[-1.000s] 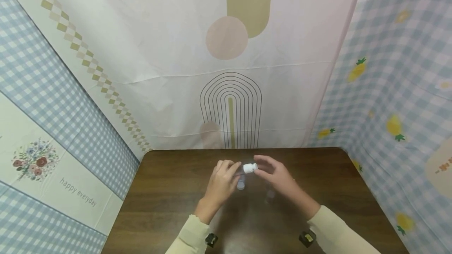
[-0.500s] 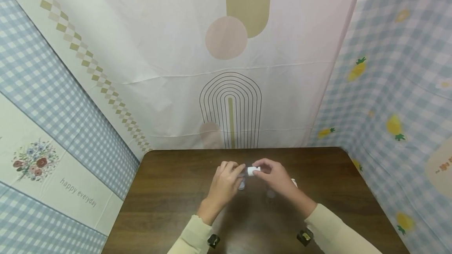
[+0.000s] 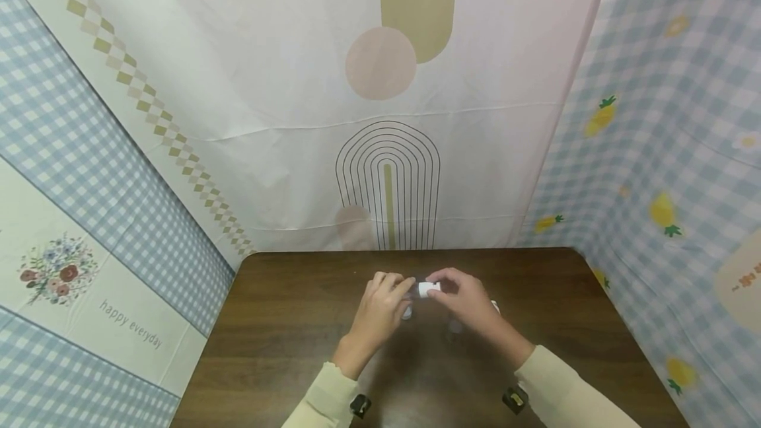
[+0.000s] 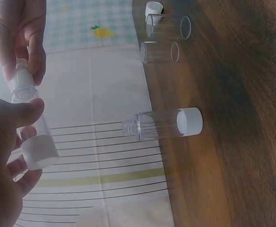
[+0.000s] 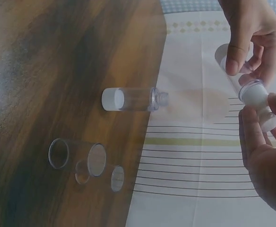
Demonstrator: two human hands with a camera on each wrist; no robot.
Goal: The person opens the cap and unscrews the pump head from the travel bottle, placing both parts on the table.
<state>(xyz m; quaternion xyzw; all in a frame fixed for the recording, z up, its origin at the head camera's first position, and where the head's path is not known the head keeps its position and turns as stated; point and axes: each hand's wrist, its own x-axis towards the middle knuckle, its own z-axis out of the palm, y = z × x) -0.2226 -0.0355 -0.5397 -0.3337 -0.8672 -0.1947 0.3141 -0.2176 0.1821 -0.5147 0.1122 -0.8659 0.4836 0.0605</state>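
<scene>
My left hand (image 3: 380,306) holds a small clear bottle (image 4: 42,120) with a white base, gripping it round the body. In the head view the bottle is tilted almost on its side, its white pump top (image 3: 428,289) toward the right. My right hand (image 3: 466,299) pinches that pump top (image 5: 257,98) between thumb and fingers. Below the hands, a second clear bottle (image 5: 134,99) with a white base and a bare threaded neck stands upright on the table; in the head view my left hand partly hides it.
Two clear cylindrical covers (image 4: 168,27) (image 4: 160,52) stand on the brown table (image 3: 285,335) to the right, with a small white piece (image 4: 153,8) behind them. Patterned cloths (image 3: 285,183) hang behind the table and at both sides.
A second ago the right hand was spread beside the pump top; its fingers have closed onto it. The bottle and left hand have shifted slightly right. Little differs over the last half second.
</scene>
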